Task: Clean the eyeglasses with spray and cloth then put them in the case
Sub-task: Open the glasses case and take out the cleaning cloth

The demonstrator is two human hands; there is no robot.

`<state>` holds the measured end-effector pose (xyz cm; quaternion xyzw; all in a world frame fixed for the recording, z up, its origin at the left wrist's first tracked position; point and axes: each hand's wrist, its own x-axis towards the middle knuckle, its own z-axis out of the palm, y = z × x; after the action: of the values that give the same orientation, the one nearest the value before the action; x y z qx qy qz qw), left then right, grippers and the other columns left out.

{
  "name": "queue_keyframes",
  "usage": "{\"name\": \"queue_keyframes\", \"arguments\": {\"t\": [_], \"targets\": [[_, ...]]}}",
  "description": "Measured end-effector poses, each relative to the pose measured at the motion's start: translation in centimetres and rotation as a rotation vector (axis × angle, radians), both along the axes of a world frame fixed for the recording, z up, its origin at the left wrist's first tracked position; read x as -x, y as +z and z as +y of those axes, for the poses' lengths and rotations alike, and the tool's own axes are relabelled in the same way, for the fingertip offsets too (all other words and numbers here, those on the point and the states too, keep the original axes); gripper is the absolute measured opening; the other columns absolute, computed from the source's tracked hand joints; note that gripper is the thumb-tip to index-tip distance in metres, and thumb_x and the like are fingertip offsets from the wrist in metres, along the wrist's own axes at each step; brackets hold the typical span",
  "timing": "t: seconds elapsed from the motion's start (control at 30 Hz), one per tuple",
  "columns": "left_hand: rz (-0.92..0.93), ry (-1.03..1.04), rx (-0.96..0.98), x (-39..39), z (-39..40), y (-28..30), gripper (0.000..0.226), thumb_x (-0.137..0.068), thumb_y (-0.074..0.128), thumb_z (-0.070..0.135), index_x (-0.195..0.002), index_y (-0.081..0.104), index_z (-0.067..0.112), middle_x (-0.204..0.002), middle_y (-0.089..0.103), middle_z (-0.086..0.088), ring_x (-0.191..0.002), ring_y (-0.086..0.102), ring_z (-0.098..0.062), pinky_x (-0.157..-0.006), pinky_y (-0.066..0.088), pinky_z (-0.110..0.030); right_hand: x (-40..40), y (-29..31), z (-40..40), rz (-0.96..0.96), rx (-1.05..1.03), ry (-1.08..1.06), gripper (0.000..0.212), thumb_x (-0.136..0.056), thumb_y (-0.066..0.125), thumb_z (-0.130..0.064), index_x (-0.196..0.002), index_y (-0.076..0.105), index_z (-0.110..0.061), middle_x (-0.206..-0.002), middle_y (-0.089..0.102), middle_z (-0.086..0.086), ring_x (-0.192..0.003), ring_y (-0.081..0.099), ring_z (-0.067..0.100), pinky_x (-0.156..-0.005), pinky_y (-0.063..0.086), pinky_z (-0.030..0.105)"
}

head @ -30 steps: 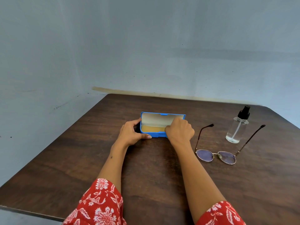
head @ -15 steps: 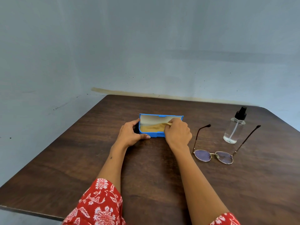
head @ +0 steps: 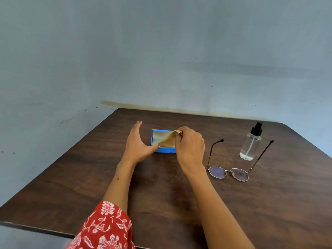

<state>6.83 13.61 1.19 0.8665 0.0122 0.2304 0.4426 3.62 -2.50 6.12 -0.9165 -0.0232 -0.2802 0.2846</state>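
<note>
An open blue case lies at the middle of the dark wooden table. My right hand pinches a tan cloth and holds it raised, its lower end still hanging into the case. My left hand is beside the case's left end, fingers straight and lifted, thumb near the case's front corner. The eyeglasses lie unfolded to the right, lenses toward me, temples pointing away. A clear spray bottle with a black nozzle stands behind them.
The table sits in a corner between pale blue-grey walls. Its near edge runs across the lower left. My red flowered sleeve covers the left upper arm.
My right hand has lifted the tan cloth up out of the case. My left hand has let go of the case and opened, rising off its left end.
</note>
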Motion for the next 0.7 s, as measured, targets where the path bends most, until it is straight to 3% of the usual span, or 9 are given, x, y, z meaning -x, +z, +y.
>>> {"name": "queue_keyframes", "arguments": {"t": [0.07, 0.13, 0.23, 0.33, 0.47, 0.57, 0.7], "targets": [[-0.206, 0.018, 0.05, 1.4, -0.9, 1.4, 0.076, -0.066, 0.079, 0.028, -0.133, 0.043, 0.019, -0.137, 0.048, 0.002, -0.125, 0.043, -0.01, -0.103, 0.036, -0.029, 0.7, 0.8, -0.1, -0.035, 0.013, 0.025, 0.018, -0.094, 0.053, -0.02, -0.106, 0.064, -0.014, -0.098, 0.068, 0.004, -0.088, 0.062, 0.02, -0.066, 0.045, 0.028], [-0.296, -0.041, 0.078, 2.8, -2.1, 2.8, 0.056, -0.068, 0.079, 0.029, -0.12, 0.058, 0.019, -0.118, 0.061, 0.006, -0.11, 0.054, -0.005, -0.096, 0.046, -0.03, 1.4, 1.5, -0.5, -0.064, 0.0, 0.031, 0.018, -0.092, 0.054, -0.019, -0.105, 0.065, -0.014, -0.096, 0.068, 0.005, -0.086, 0.062, 0.02, -0.066, 0.046, 0.028], [-0.161, -0.219, 0.115, 4.2, -4.1, 4.5, 0.053, -0.068, 0.081, 0.029, -0.116, 0.062, 0.017, -0.114, 0.065, 0.005, -0.107, 0.057, -0.005, -0.094, 0.047, -0.027, 2.9, 2.7, -1.4, -0.061, -0.05, 0.017, 0.02, -0.09, 0.052, -0.019, -0.102, 0.068, -0.016, -0.095, 0.069, 0.007, -0.088, 0.062, 0.027, -0.067, 0.047, 0.032], [-0.032, -0.427, 0.213, 5.3, -5.7, 5.8, 0.045, -0.071, 0.078, 0.013, -0.113, 0.063, 0.01, -0.109, 0.068, -0.003, -0.103, 0.062, -0.009, -0.093, 0.05, -0.033, 4.5, 3.5, -2.5, -0.033, -0.082, 0.014, 0.021, -0.086, 0.054, -0.022, -0.099, 0.07, -0.023, -0.093, 0.069, 0.006, -0.089, 0.061, 0.03, -0.069, 0.046, 0.033], [0.052, -0.636, 0.293, 6.9, -7.5, 6.2, 0.03, -0.079, 0.069, 0.002, -0.109, 0.064, 0.001, -0.102, 0.068, -0.013, -0.091, 0.066, -0.014, -0.083, 0.053, -0.025, 6.6, 4.0, -4.5, 0.042, -0.15, 0.032, 0.016, -0.079, 0.059, -0.025, -0.089, 0.072, -0.026, -0.085, 0.07, 0.003, -0.085, 0.062, 0.027, -0.067, 0.046, 0.03], [0.172, -0.754, 0.391, 8.1, -8.6, 5.6, 0.021, -0.079, 0.067, 0.011, -0.099, 0.067, 0.002, -0.091, 0.07, -0.013, -0.085, 0.066, -0.015, -0.077, 0.053, -0.025, 7.8, 3.7, -6.2, 0.125, -0.248, 0.089, 0.01, -0.073, 0.062, -0.023, -0.076, 0.071, -0.021, -0.071, 0.07, 0.002, -0.077, 0.063, 0.026, -0.068, 0.053, 0.037], [0.314, -0.859, 0.433, 9.4, -9.2, 4.6, 0.021, -0.078, 0.069, 0.025, -0.095, 0.072, 0.013, -0.089, 0.073, -0.009, -0.085, 0.069, -0.02, -0.078, 0.054, -0.03, 9.0, 2.6, -8.4, 0.199, -0.383, 0.205, 0.011, -0.076, 0.067, -0.019, -0.067, 0.07, -0.014, -0.057, 0.066, 0.005, -0.056, 0.062, 0.022, -0.057, 0.054, 0.036]]}}
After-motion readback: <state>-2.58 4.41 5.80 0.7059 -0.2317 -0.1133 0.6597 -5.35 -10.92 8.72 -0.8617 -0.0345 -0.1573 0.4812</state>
